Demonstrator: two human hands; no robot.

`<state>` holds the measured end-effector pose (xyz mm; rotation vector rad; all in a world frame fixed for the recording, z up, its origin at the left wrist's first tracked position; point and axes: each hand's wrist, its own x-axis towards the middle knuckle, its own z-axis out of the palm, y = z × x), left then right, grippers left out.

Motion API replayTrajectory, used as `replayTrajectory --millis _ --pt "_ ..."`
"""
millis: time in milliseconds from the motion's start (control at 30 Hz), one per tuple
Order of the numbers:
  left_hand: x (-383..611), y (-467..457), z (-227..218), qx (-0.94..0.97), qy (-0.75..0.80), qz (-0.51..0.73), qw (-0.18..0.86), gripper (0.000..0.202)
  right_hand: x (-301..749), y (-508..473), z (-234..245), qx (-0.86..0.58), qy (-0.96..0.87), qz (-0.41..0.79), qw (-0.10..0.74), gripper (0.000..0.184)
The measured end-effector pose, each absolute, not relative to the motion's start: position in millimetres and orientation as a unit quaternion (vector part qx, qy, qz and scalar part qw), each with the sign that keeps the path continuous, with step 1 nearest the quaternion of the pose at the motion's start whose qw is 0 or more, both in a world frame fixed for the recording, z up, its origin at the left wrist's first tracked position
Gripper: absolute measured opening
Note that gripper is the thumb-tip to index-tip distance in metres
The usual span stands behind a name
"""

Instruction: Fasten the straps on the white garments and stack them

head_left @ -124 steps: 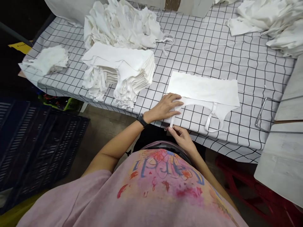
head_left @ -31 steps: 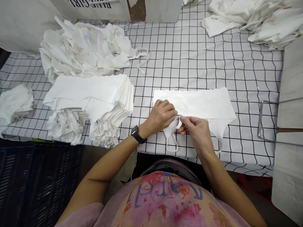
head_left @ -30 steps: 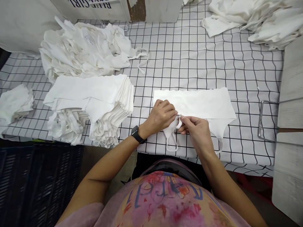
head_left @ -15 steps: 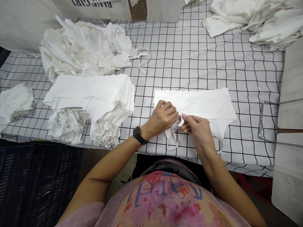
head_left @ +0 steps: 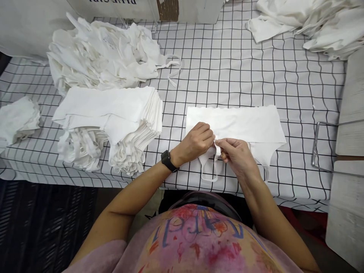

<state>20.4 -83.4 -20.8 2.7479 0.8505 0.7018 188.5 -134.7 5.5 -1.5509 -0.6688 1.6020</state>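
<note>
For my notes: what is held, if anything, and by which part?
The right hand pinches the white garment by one strap; the left hand hides its exact grip.

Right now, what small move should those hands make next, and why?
Perhaps the right hand should lay the strap flat against the white top: it pinches that strap close beside the left hand, while the strap's loop trails loosely toward the person.

Both hands (head_left: pixel 198 141) (head_left: pixel 238 154) are on the white garment (head_left: pixel 241 123), the right pinching a strap (head_left: pixel 218 149).
</note>
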Motion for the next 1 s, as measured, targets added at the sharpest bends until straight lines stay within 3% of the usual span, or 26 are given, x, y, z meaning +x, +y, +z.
replayTrajectory --millis 300,433,567,667,767,833,900,1000 --pt "16.7 -88.0 -17.1 0.928 0.3 0.215 0.049 0.029 191.9 -148.9 7.8 -0.623 -0.388 0.597 0.322 0.045" --pt "0.3 -98.5 -10.5 0.916 0.319 0.22 0.108 0.017 216.5 -169.7 15.7 -0.647 -0.46 0.537 0.285 0.047" --pt "-13.6 -99.9 -13.8 0.861 0.386 0.296 0.149 0.022 260.5 -166.0 14.5 -0.742 -0.483 0.302 0.354 0.044" --pt "-15.5 -92.8 -26.0 0.842 0.444 0.295 0.088 0.038 291.0 -150.8 2.7 -0.775 -0.554 0.113 0.282 0.055" --pt "-15.9 -89.6 -39.8 0.841 0.469 0.264 0.051 0.046 311.9 -143.4 -10.2 -0.77 -0.615 0.118 0.124 0.07" --pt "-17.4 -91.9 -44.1 0.83 0.497 0.247 0.053 0.046 321.2 -144.8 -15.6 -0.788 -0.597 0.133 0.069 0.072" --pt "-18.9 -95.3 -41.8 0.817 0.526 0.223 0.073 0.046 328.4 -146.2 -17.8 -0.81 -0.569 0.127 0.064 0.073" --pt "-18.2 -94.8 -29.6 0.789 0.563 0.22 0.113 0.044 336.8 -137.5 -18.0 -0.811 -0.56 0.107 0.131 0.068"
